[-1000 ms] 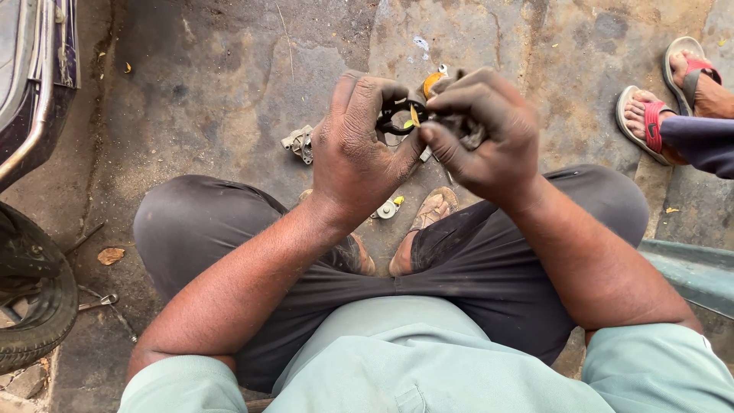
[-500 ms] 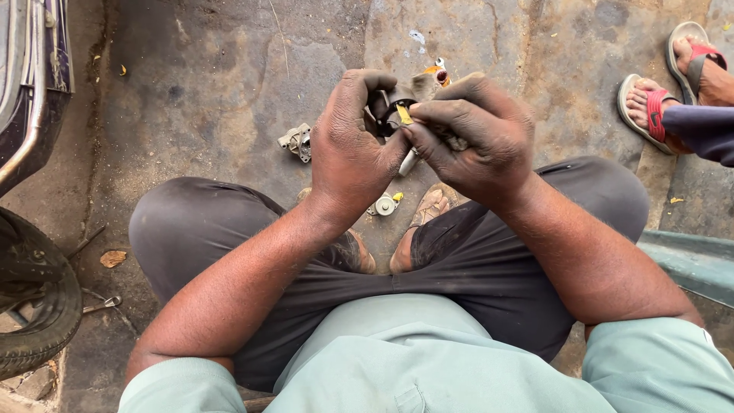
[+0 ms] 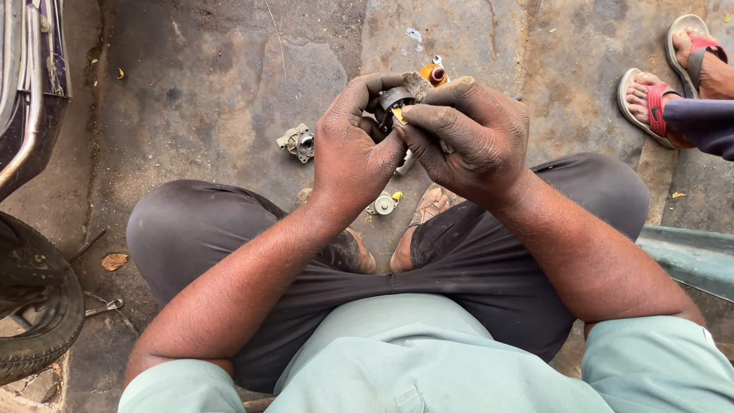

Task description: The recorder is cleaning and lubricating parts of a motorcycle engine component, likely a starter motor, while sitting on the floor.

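Observation:
I squat on a stone floor with both hands raised in front of my knees. My left hand [image 3: 353, 149] grips a small round dark metal part [image 3: 393, 100]. My right hand [image 3: 465, 130] closes over the same part from the right, its fingertips pinching a small yellow piece [image 3: 399, 115] against it. Both hands are smeared with grease. Most of the part is hidden between the fingers. A small orange-capped piece [image 3: 436, 74] shows just beyond my hands.
A small grey metal fitting [image 3: 297, 142] lies on the floor to the left, another small metal piece [image 3: 384, 203] between my feet. A motorbike tyre [image 3: 30, 310] and frame [image 3: 27, 99] stand at the left. Another person's sandalled feet [image 3: 667, 88] are at the upper right. A spanner [image 3: 101, 308] lies by the tyre.
My hands have shifted slightly left and closed tighter round the part. The right fingers now cover more of the yellow piece.

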